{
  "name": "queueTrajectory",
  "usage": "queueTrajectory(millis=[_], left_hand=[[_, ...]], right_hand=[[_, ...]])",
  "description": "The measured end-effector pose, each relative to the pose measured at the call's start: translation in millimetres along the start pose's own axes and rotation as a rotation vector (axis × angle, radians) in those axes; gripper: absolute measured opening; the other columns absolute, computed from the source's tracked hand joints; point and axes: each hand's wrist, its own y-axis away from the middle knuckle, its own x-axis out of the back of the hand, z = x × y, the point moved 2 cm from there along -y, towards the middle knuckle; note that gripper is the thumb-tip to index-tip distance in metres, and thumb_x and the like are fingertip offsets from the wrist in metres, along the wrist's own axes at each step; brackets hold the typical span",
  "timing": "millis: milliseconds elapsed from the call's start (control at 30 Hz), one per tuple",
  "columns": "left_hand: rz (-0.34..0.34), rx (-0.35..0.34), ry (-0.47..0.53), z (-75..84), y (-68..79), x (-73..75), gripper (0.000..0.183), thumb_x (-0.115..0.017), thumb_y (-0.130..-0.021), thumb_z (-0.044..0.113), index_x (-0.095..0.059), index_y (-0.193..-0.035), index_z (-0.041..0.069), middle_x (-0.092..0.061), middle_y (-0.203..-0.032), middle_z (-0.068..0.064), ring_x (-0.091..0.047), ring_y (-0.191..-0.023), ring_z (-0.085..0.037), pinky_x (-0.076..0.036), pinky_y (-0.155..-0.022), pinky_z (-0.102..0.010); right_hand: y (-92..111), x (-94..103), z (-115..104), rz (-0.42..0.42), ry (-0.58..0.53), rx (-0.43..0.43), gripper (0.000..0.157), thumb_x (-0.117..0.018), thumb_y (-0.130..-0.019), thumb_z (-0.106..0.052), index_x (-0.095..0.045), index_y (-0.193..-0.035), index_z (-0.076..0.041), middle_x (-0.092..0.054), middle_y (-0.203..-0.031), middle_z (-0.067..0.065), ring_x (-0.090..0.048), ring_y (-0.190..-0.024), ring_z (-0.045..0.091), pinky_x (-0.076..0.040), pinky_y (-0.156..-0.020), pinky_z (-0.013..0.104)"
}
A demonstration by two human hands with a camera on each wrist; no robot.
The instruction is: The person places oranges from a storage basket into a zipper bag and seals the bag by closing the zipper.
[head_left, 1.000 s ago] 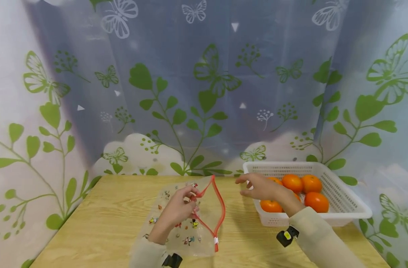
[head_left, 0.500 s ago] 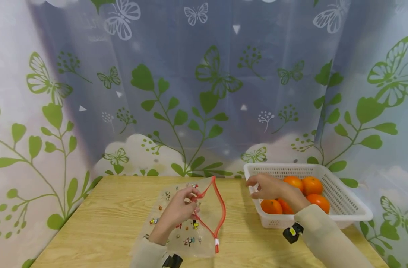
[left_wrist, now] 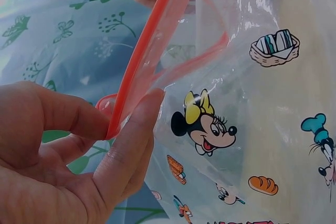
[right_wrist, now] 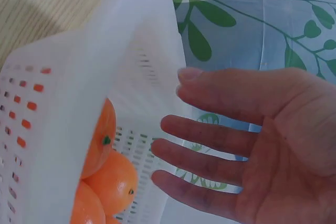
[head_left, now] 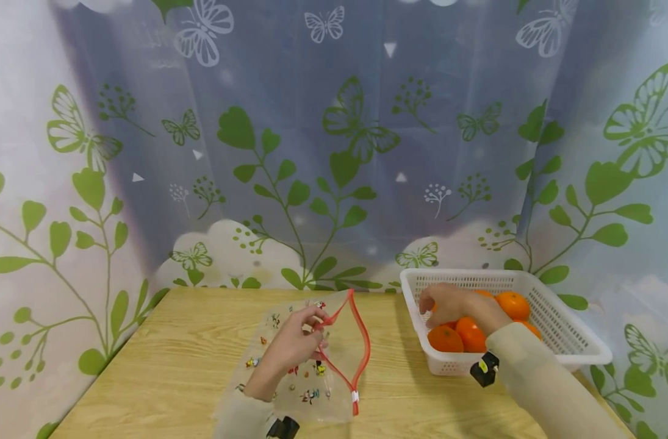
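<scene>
A clear zip bag printed with cartoon figures lies on the wooden table, its red zip mouth gaping toward the right. My left hand pinches the upper red zip edge between thumb and fingers and holds it lifted. My right hand hovers inside the white basket, fingers spread and relaxed above several oranges, holding nothing. The right wrist view has oranges low against the basket wall.
The wooden table is ringed by a curtain with green leaves and butterflies at the back and sides. The basket stands at the table's back right corner. Bare wood lies between the bag and the basket.
My right hand has moved right from above the table's middle into the basket, over the oranges. The left hand keeps its pinch on the bag's zip edge.
</scene>
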Motion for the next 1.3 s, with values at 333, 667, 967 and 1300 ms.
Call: queueTrajectory(millis=[333, 667, 967, 1300], left_hand=[[-0.002, 0.005, 0.0, -0.9, 0.5, -0.2, 0.023, -0.052, -0.102, 0.0, -0.063, -0.121, 0.006, -0.058, -0.107, -0.02, -0.067, -0.081, -0.022, -0.065, -0.066, -0.036], [-0.003, 0.005, 0.003, -1.1, 2.2, -1.2, 0.023, -0.051, -0.103, 0.0, -0.063, -0.121, 0.006, -0.058, -0.107, -0.02, -0.067, -0.08, -0.021, -0.065, -0.067, -0.037], [-0.008, 0.004, 0.01, -1.8, 2.7, -1.6, 0.022, -0.052, -0.103, 0.001, -0.064, -0.121, 0.007, -0.058, -0.107, -0.021, -0.066, -0.079, -0.022, -0.065, -0.067, -0.038], [-0.012, 0.017, 0.026, -0.8, 1.7, -1.4, 0.021, -0.052, -0.103, 0.002, -0.064, -0.121, 0.007, -0.058, -0.105, -0.019, -0.066, -0.08, -0.022, -0.065, -0.066, -0.038]], right_hand=[[1.9, 5.7, 7.4, -0.098, -0.011, -0.113, 0.03, -0.082, -0.081, -0.012, -0.071, -0.108, -0.01, -0.07, -0.109, 0.008, -0.062, -0.092, 0.02, -0.057, -0.083, 0.038], [3.5, 6.7, 13.9, -0.222, -0.092, -0.311, 0.036, -0.084, -0.085, -0.012, -0.071, -0.117, -0.018, -0.068, -0.112, 0.003, -0.068, -0.095, 0.02, -0.063, -0.085, 0.043], [1.0, 1.9, 12.8, -0.227, -0.035, -0.395, 0.035, -0.086, -0.083, -0.017, -0.07, -0.113, -0.025, -0.066, -0.11, 0.003, -0.073, -0.086, 0.027, -0.062, -0.076, 0.046], [-6.0, -3.1, 18.7, -0.248, -0.057, -0.446, 0.035, -0.088, -0.082, -0.017, -0.07, -0.111, -0.025, -0.067, -0.106, 0.008, -0.075, -0.078, 0.027, -0.062, -0.07, 0.04]])
